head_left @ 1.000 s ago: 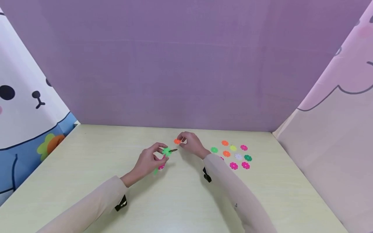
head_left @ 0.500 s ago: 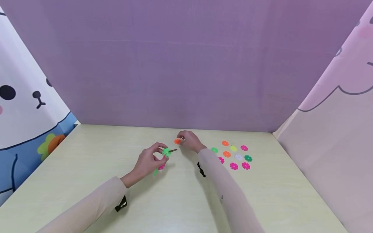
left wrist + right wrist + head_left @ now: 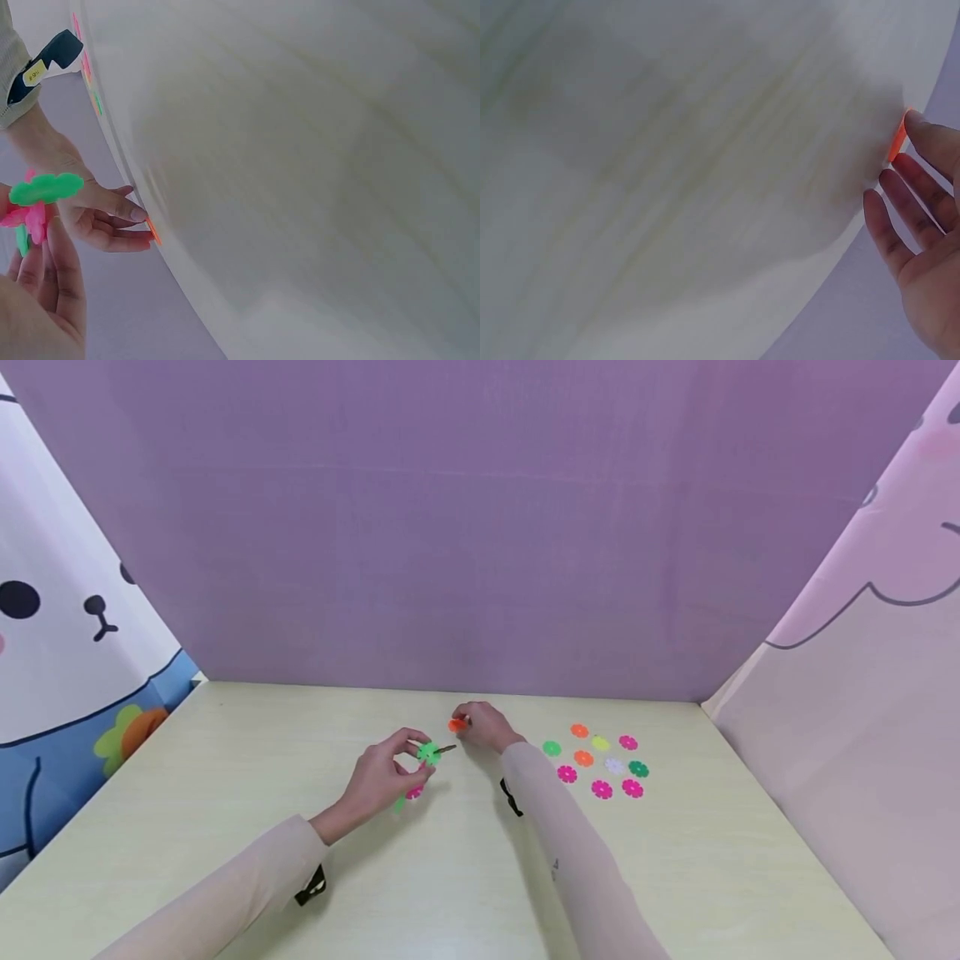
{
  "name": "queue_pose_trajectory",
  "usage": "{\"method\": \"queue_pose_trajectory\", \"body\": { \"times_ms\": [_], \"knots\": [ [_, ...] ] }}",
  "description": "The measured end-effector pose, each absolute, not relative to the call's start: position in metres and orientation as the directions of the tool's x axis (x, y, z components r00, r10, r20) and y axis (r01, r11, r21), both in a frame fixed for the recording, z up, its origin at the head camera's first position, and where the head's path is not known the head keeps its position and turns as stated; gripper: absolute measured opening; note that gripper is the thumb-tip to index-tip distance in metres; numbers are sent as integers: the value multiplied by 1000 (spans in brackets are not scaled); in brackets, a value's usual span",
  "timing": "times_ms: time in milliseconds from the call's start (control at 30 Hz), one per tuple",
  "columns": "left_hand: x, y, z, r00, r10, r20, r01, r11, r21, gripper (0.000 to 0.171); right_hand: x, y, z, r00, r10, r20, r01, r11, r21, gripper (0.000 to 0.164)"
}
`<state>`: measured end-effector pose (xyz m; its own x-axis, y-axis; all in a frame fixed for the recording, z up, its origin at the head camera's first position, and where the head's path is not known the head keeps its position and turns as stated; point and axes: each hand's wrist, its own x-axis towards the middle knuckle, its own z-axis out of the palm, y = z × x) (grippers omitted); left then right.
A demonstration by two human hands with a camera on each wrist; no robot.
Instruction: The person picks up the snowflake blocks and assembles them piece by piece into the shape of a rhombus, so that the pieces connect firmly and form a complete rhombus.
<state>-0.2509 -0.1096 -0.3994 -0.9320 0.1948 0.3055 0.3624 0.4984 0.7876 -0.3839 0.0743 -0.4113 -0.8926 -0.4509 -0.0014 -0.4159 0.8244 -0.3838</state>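
Observation:
My left hand (image 3: 378, 781) pinches a small joined cluster of flower-shaped plastic discs between thumb and fingers. A green flower disc (image 3: 428, 753) faces up in it, with pink flower discs (image 3: 34, 217) and another green one below. A thin dark brown strip (image 3: 447, 748) juts out to the right of the green disc. Farther back, my right hand (image 3: 483, 727) has thumb and fingertips at the edge of an orange flower disc (image 3: 457, 725), gripping it low at the tabletop. In the right wrist view this orange disc (image 3: 898, 136) shows edge-on, tilted, between thumb and fingers.
Right of the right forearm several loose flower discs lie flat and spread out, among them a yellow one (image 3: 601, 742), a white one (image 3: 614, 765) and a dark green one (image 3: 638, 769). A purple curtain (image 3: 465, 527) hangs along the back edge of the pale table (image 3: 420, 893).
The right forearm has swung left, uncovering a pink disc beside it. The right fingers have closed in on the orange disc, which now looks slightly tilted. The left hand has stayed in place.

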Motion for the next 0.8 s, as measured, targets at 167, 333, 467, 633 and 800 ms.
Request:
{"method": "queue_pose_trajectory", "body": {
  "times_ms": [167,333,467,633,800],
  "knots": [
    [-251,-109,-399,-935,196,294,354,518,779,33,-383,73,-411,-890,-455,12,-429,829,-360,29],
    [-250,-108,-400,-933,209,294,360,528,769,32,-383,72,-412,-893,-450,24,-433,840,-328,26],
    [-250,-108,-400,-928,223,297,371,530,763,31,-383,72,-413,-894,-446,36,-432,839,-329,25],
    [-250,-108,-400,-926,228,301,378,526,762,31,-383,72,-414,-894,-446,43,-432,833,-345,26],
    [-250,-107,-401,-926,232,298,377,527,762,31,-383,73,-414,-891,-453,24,-427,820,-382,28]
  ]
}}
